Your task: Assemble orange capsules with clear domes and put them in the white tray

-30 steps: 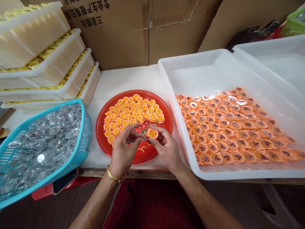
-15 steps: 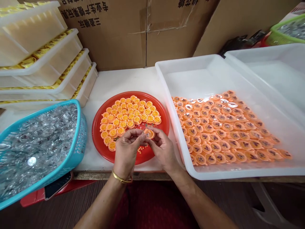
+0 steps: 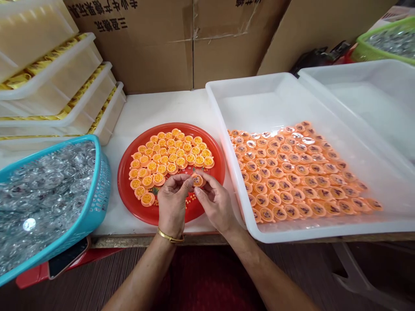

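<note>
My left hand (image 3: pixel 172 202) and my right hand (image 3: pixel 216 202) meet over the near side of a red plate (image 3: pixel 218 160), both pinching one small orange cup (image 3: pixel 197 179) between fingertips. Whether a clear lid is on the held cup cannot be made out. Rows of small orange cups with yellow beads (image 3: pixel 168 157) fill the far half of the plate. A few loose yellow beads (image 3: pixel 191 199) lie on the plate under my hands. A gold bracelet (image 3: pixel 170 236) circles my left wrist.
A blue basket (image 3: pixel 94 207) of clear plastic lids stands at left. A white tray (image 3: pixel 259 99) with rows of lidded orange cups (image 3: pixel 298 168) sits at right, another white tray (image 3: pixel 372 90) behind it. Stacked white trays (image 3: pixel 65 86), cardboard boxes (image 3: pixel 155 39) and a green basket (image 3: pixel 385 43) lie beyond.
Both hands stay together over the plate; the fingers have closed tighter round the orange cup, so its yellow beads no longer show. The view has shifted slightly.
</note>
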A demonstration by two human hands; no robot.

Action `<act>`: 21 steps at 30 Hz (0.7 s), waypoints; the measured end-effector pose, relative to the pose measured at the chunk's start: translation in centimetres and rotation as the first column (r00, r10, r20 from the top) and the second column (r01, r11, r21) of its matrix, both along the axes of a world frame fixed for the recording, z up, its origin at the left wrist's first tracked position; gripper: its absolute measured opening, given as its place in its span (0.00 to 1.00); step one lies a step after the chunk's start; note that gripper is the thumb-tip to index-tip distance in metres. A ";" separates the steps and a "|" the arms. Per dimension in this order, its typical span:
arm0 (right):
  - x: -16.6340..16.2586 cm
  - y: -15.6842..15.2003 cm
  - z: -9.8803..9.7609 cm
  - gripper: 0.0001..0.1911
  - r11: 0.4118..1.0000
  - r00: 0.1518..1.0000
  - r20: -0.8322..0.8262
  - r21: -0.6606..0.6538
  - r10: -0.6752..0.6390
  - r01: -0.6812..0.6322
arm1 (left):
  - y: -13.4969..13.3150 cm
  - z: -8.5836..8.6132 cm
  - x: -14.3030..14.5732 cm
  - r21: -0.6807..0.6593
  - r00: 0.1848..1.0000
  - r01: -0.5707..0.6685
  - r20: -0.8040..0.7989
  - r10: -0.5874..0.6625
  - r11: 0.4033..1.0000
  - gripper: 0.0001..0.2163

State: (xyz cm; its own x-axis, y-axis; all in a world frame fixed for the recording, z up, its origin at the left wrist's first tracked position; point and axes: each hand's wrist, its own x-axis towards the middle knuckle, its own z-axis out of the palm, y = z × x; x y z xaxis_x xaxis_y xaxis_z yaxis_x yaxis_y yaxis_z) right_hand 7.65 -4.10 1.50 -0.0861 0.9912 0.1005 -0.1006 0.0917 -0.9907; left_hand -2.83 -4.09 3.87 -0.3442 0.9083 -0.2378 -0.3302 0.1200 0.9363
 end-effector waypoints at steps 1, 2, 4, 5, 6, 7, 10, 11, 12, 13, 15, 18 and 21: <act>0.0 0.0 0.1 0.19 1.000 1.000 0.015 0.001 -0.013 0.013 | 0.0 -0.1 0.1 -0.004 1.000 -0.009 -0.005 0.009 1.000 0.09; 0.0 0.1 0.1 0.19 1.000 0.999 0.033 0.001 -0.028 0.028 | -0.1 -0.3 0.3 -0.006 1.000 -0.017 -0.011 0.017 1.000 0.09; 0.0 0.2 0.0 0.19 0.999 0.996 0.075 0.000 -0.053 0.053 | -0.1 -0.6 0.6 -0.003 0.999 -0.031 -0.019 0.031 1.000 0.09; 0.0 0.2 -0.1 0.19 0.998 0.994 0.095 -0.001 -0.058 0.058 | -0.1 -0.8 0.8 -0.001 0.999 -0.036 -0.020 0.036 0.999 0.09; 0.0 0.3 -0.1 0.19 0.998 0.992 0.113 -0.002 -0.063 0.064 | -0.1 -0.9 1.0 0.001 0.999 -0.042 -0.023 0.042 0.999 0.09; 0.0 0.3 -0.2 0.18 0.997 0.989 0.127 -0.001 -0.071 0.072 | -0.1 -1.0 1.2 0.001 0.998 -0.048 -0.030 0.048 0.999 0.09; 0.2 0.5 -0.3 0.15 0.995 0.988 0.124 -0.005 -0.096 0.097 | -0.4 -1.0 1.3 0.020 0.993 -0.034 -0.113 0.036 0.999 0.08; 0.2 0.5 -0.3 0.15 0.995 0.989 0.111 -0.009 -0.100 0.101 | -0.5 -0.9 1.2 0.044 0.982 -0.013 -0.189 0.021 0.999 0.07; 0.2 0.5 -0.3 0.14 0.995 0.990 0.097 -0.015 -0.097 0.099 | -0.6 -0.7 0.9 0.078 0.954 0.022 -0.300 0.002 0.997 0.05; 0.2 0.5 -0.2 0.14 0.995 0.992 0.087 -0.020 -0.093 0.095 | -0.7 -0.5 0.6 0.118 0.899 0.075 -0.437 -0.016 0.990 0.05; 0.2 0.5 -0.2 0.15 0.995 0.993 0.076 -0.031 -0.090 0.093 | -0.7 0.0 -0.3 0.178 0.706 0.233 -0.707 -0.040 0.956 0.11; 0.2 0.5 -0.2 0.15 0.995 0.995 0.052 -0.048 -0.088 0.090 | -0.5 0.6 -1.7 0.168 0.425 0.461 -0.904 -0.050 0.872 0.19; 0.3 0.6 -0.3 0.15 0.995 0.998 0.010 -0.079 -0.063 0.064 | -0.1 0.6 -2.4 0.156 0.349 0.541 -0.936 -0.052 0.827 0.17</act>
